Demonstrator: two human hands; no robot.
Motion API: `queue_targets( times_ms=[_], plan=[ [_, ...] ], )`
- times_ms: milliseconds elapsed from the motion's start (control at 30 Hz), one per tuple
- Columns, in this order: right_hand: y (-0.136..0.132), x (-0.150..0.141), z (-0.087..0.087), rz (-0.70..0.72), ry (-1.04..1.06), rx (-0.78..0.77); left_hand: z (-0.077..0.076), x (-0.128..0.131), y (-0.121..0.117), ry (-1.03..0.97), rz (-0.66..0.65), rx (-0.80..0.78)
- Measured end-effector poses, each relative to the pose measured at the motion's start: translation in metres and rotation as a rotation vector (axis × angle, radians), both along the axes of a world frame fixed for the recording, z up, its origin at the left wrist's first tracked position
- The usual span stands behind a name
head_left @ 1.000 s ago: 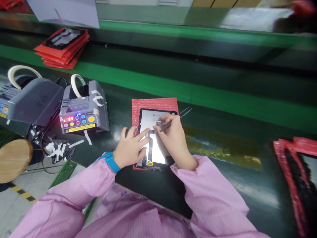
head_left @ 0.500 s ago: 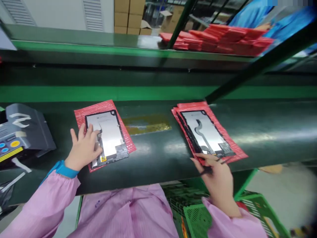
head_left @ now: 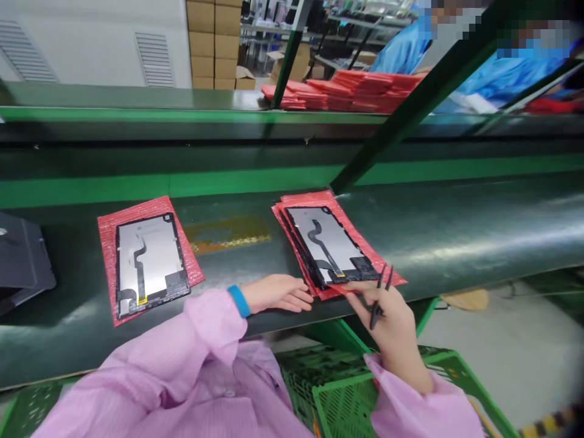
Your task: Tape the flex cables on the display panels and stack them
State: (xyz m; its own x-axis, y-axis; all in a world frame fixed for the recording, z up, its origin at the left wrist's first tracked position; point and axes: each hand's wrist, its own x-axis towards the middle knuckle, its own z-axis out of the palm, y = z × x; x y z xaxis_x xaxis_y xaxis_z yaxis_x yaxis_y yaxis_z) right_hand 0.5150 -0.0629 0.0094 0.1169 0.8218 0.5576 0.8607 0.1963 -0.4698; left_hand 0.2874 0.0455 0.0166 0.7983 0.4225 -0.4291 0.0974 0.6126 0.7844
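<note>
A tablet display panel lies back-up on a red bubble bag at the left of the dark green bench. To the right sits a stack of red bags with another panel on top. My left hand lies flat with fingers stretched out, its fingertips at the stack's near left edge. My right hand is at the stack's near edge; it grips black tweezers while its fingers touch the edge of the bags.
A grey tape dispenser shows at the far left. Green plastic crates stand below the bench edge. Red bag stacks sit on the far shelf, with people in blue behind. A green post slants over the bench.
My view swung right. My left hand left the left panel and moved across to the stack. My right hand, which held the tweezers over the left panel, now rests at the stack's near edge.
</note>
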Motion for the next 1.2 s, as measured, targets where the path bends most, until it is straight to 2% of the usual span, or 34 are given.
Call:
queue_targets(
  times_ms=[100, 200, 267, 333, 400, 433, 533, 600, 667, 733, 833, 933, 1000, 1067, 1200],
  plan=[
    [0.002, -0.014, 0.010, 0.053, 0.111, -0.019, -0.003, 0.043, 0.013, -0.018, 0.088, -0.084],
    [0.006, -0.021, 0.011, 0.153, 0.183, -0.097, -0.001, 0.066, 0.020, -0.028, 0.242, -0.080],
    [0.009, -0.017, 0.010, 0.066, 0.276, -0.107, 0.000, 0.067, 0.020, -0.021, 0.319, -0.064],
    [0.015, -0.009, 0.008, -0.145, 0.416, -0.067, 0.003, 0.055, 0.018, -0.013, 0.351, -0.056],
    [0.022, -0.007, 0.006, -0.283, 0.594, -0.054, 0.008, 0.031, 0.014, -0.019, 0.365, -0.045],
    [0.027, -0.010, 0.005, -0.292, 0.694, -0.080, 0.011, 0.015, 0.012, -0.026, 0.378, -0.039],
    [0.044, -0.040, 0.003, -0.203, 1.006, -0.190, 0.019, -0.040, 0.002, -0.086, 0.422, 0.067],
    [0.056, -0.074, 0.003, -0.143, 1.140, -0.231, 0.021, -0.079, -0.007, -0.085, 0.456, 0.236],
    [0.067, -0.111, 0.003, -0.076, 1.202, -0.260, 0.017, -0.119, -0.014, 0.052, 0.526, 0.430],
    [0.079, -0.145, 0.002, 0.009, 1.211, -0.295, 0.012, -0.158, -0.019, 0.287, 0.648, 0.567],
    [0.097, -0.184, -0.002, 0.127, 1.169, -0.324, 0.006, -0.215, -0.018, 0.594, 0.813, 0.689],
    [0.109, -0.209, -0.004, 0.169, 1.112, -0.306, 0.004, -0.262, -0.011, 0.874, 0.873, 0.766],
    [0.113, -0.220, -0.004, 0.164, 1.117, -0.319, 0.004, -0.282, -0.005, 1.041, 0.843, 0.789],
    [0.114, -0.227, -0.004, 0.139, 1.146, -0.354, 0.004, -0.292, -0.001, 1.183, 0.782, 0.794],
    [0.114, -0.233, -0.002, 0.067, 1.172, -0.368, 0.006, -0.288, 0.001, 1.374, 0.643, 0.797]
  ],
)
